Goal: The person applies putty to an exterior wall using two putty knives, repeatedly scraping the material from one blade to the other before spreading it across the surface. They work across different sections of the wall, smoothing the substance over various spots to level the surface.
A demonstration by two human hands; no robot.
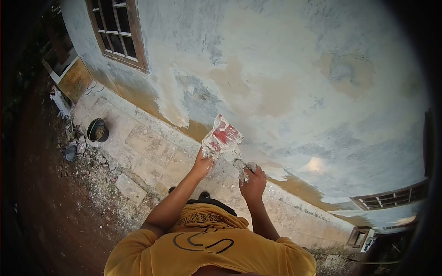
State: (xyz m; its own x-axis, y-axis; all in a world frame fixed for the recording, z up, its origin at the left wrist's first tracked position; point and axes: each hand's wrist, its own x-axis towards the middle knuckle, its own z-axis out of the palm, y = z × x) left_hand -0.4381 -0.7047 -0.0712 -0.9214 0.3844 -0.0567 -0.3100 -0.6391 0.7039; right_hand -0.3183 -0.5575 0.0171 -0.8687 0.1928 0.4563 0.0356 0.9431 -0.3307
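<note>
My left hand [202, 164] is closed on a red plastering board [226, 133] smeared with thick white plaster. It is held up in front of the wall, and its grip is hidden by plaster and fingers. My right hand [252, 184] is wrapped round the caked handle of a putty knife [234, 157]. The knife's plaster-coated blade points at the lower edge of the board and seems to meet it. Beyond both hands rises the wall [285, 60], patched in white, grey and tan.
A paved walkway [142, 138] runs along the wall's foot. On it stands a dark bucket [98, 131]; rubble [94, 161] and a loose slab [130, 188] lie at its outer edge. Wood-framed windows are set in the wall, one at upper left [117, 32], another at right [396, 195].
</note>
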